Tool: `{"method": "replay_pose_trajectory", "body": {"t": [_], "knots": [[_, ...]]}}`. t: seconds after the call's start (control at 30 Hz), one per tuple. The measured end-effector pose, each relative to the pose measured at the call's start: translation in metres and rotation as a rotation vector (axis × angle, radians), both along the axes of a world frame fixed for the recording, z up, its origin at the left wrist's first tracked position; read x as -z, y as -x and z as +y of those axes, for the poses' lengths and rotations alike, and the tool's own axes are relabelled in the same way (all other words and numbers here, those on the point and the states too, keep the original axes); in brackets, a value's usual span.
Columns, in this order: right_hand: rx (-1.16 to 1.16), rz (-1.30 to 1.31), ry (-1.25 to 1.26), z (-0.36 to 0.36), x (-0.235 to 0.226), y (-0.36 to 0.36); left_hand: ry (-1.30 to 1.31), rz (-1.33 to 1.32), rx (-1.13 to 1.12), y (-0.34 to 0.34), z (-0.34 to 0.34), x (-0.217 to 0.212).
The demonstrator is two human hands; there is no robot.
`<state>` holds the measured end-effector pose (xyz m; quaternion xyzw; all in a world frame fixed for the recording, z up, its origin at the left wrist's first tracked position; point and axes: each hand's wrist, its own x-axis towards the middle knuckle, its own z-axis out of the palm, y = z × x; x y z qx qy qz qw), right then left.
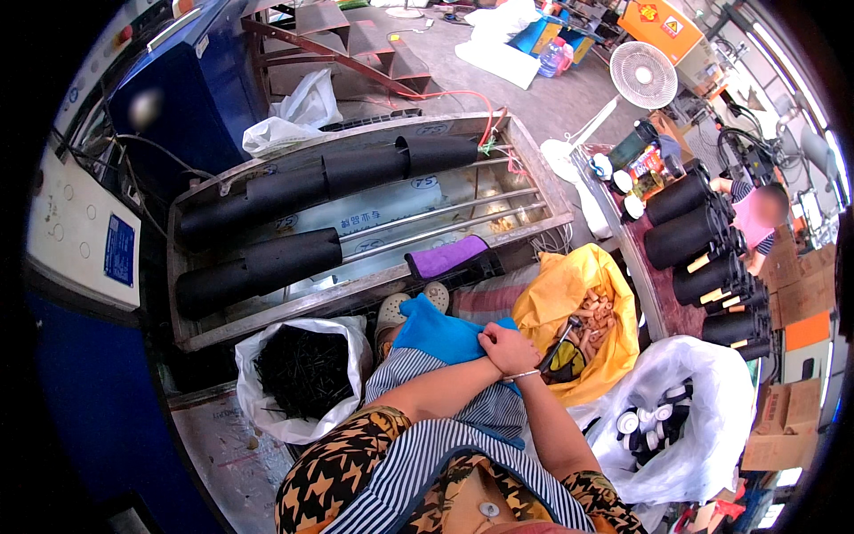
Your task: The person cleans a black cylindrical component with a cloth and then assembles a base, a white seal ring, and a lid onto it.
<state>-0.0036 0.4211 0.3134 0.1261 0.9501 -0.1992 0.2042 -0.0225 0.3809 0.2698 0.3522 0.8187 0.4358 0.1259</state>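
Head view: both forearms cross over the lap, the right hand point(509, 349) lying on top at the left wrist, its fingers together and curled down against the blue cloth point(436, 334); whether its grip is clamped on anything cannot be told. Left hand is hidden beneath it; grip not readable. Blue cloth drapes over the knees, above a striped apron point(498, 411). Ahead stands a long trough point(540, 169), with black cylinders point(258, 271) in 2 rows, the nearer row beside 2 bare metal rods point(436, 214). A purple cloth point(447, 256) hangs on its near rim. Left of the knees: a white bag point(294, 428) of thin black pieces. Right: a yellow bag point(556, 280) of tan pieces, near the right hand; beyond it, a bench point(639, 267) bearing black containers point(685, 240).
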Motion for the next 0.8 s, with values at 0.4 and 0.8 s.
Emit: {"method": "replay_pose_trajectory", "body": {"t": [0.4,0.8], "knots": [[-0.004,0.022,-0.023,-0.0006,-0.0003,-0.0007,0.073,0.163,0.035,0.0013,0.0010,-0.0002],[-0.009,0.040,-0.009,-0.0001,0.0001,-0.0016,0.108,0.237,0.055,0.0011,0.0016,0.0012]]}}
